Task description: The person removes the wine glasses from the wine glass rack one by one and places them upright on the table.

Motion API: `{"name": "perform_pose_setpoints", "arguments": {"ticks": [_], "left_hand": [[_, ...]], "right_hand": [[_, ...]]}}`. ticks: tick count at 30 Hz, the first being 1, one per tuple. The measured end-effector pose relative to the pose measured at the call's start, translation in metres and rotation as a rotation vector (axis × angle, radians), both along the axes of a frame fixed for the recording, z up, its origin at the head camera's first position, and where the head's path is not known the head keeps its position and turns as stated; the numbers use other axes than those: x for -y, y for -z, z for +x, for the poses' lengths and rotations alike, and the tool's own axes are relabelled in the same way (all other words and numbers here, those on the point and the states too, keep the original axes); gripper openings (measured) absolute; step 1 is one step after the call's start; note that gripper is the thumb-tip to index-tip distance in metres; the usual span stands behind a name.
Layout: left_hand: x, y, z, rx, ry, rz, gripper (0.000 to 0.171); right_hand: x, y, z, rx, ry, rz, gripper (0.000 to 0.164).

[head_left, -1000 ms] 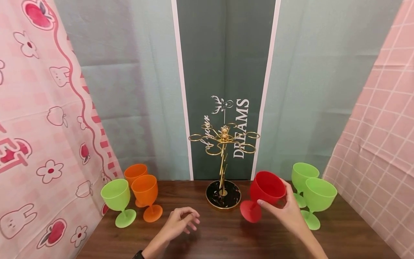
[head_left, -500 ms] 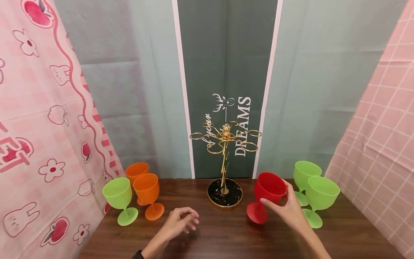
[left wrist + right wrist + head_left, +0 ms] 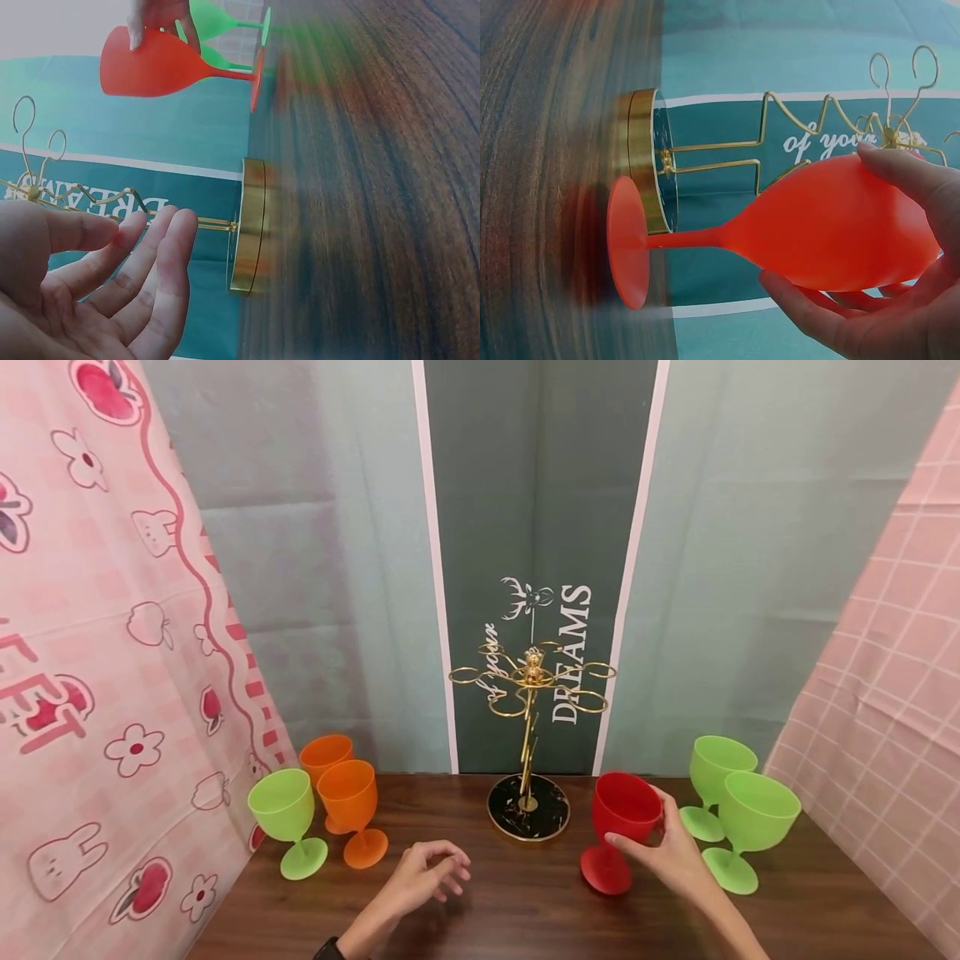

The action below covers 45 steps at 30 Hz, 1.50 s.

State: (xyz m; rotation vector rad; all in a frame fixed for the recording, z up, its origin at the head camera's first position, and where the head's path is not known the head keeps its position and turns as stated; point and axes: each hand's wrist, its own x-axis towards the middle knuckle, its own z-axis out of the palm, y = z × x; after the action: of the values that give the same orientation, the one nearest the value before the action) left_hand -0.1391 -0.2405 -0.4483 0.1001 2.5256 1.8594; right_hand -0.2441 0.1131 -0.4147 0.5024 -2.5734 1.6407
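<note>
My right hand [image 3: 678, 852] holds a red goblet [image 3: 627, 806] by its bowl, thumb on the near side and fingers behind. The goblet stands nearly upright, right of a gold stand [image 3: 528, 735] with several wire rings and a round black base [image 3: 528, 808]. In the right wrist view the goblet's foot [image 3: 628, 241] is close to the tabletop; whether it touches, I cannot tell. My left hand [image 3: 423, 877] hovers over the front of the table, fingers loosely bent and holding nothing. The left wrist view shows its bent fingers [image 3: 142, 277] in front of the stand.
Two green goblets [image 3: 759, 810] stand right of my right hand. On the left are a green goblet [image 3: 282, 806] and two orange goblets [image 3: 348, 797]. A grey-green curtain [image 3: 360, 568] hangs behind the wooden table [image 3: 510, 910], with pink cloths [image 3: 97, 635] at the sides.
My right hand has brought the red goblet lower and a little toward me, and it leans less than before. The left hand keeps its pose. The head view has shifted slightly.
</note>
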Motion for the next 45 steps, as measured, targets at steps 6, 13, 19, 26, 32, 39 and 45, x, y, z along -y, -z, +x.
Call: {"name": "perform_pose_setpoints", "arguments": {"ticks": [6, 13, 19, 26, 32, 39, 45], "left_hand": [[-0.003, 0.001, 0.0, -0.015, 0.012, 0.009, 0.021], [-0.004, 0.002, -0.002, -0.008, 0.017, 0.009, 0.022], [-0.005, 0.001, -0.003, 0.009, 0.021, 0.007, 0.022], [-0.004, 0.001, -0.002, 0.021, 0.035, 0.003, 0.023], [-0.004, 0.003, -0.002, 0.021, 0.044, -0.005, 0.024], [-0.005, 0.005, -0.001, 0.013, 0.055, 0.007, 0.024], [-0.006, 0.006, 0.001, 0.026, 0.053, 0.02, 0.022]], "right_hand": [[-0.002, 0.005, -0.003, -0.001, -0.001, 0.048, 0.093], [-0.008, 0.011, -0.01, -0.01, 0.033, 0.068, 0.092], [-0.013, 0.012, -0.016, -0.008, 0.054, 0.075, 0.092], [-0.019, 0.011, -0.019, -0.006, 0.077, 0.057, 0.092], [-0.023, 0.012, -0.023, 0.007, 0.12, 0.055, 0.093], [-0.026, 0.016, -0.026, -0.017, 0.174, 0.014, 0.095], [-0.03, 0.017, -0.027, -0.011, 0.235, 0.005, 0.096]]}}
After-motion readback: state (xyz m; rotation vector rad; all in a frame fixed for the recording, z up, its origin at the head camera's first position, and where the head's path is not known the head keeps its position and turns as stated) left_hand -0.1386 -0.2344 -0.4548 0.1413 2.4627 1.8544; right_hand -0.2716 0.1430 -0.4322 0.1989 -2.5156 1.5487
